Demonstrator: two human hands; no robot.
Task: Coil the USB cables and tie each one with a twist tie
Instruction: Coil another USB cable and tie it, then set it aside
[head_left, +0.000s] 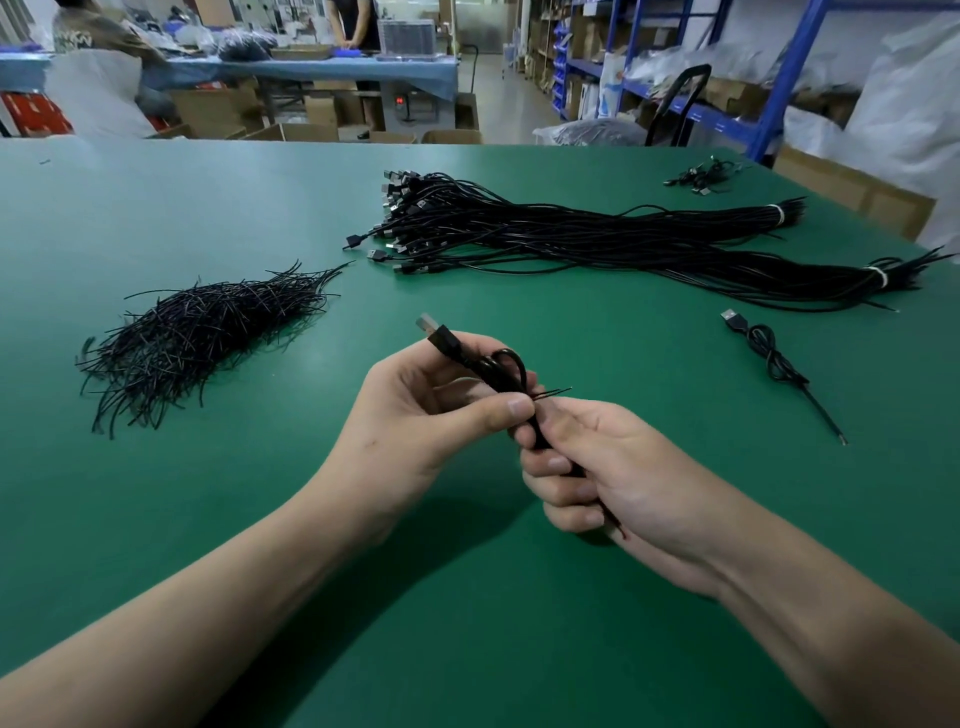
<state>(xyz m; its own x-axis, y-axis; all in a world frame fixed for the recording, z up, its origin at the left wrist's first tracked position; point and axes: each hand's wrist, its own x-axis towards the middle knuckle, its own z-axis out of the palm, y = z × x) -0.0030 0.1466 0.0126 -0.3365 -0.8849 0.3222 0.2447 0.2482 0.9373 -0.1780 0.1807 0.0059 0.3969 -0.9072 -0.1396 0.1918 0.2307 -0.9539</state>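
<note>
Green work table (260, 545) in a warehouse, shelving (784, 78) behind. Coiled USB cable (498, 371) held above the table's near middle, long axis diagonal: plug (428, 325) points up-left and away, tail runs down-right into the right palm. Left hand (415, 410) pinches the coil between thumb and fingers, apparently so the loops cannot spring apart; right hand (613, 478) curls round the lower strands, where thin ends of a twist tie (558, 391) project, probably for twisting. Twist-tie pile (197, 338) lies left, uncoiled bundles (571, 239) beyond, one tied cable (769, 353) right
</note>
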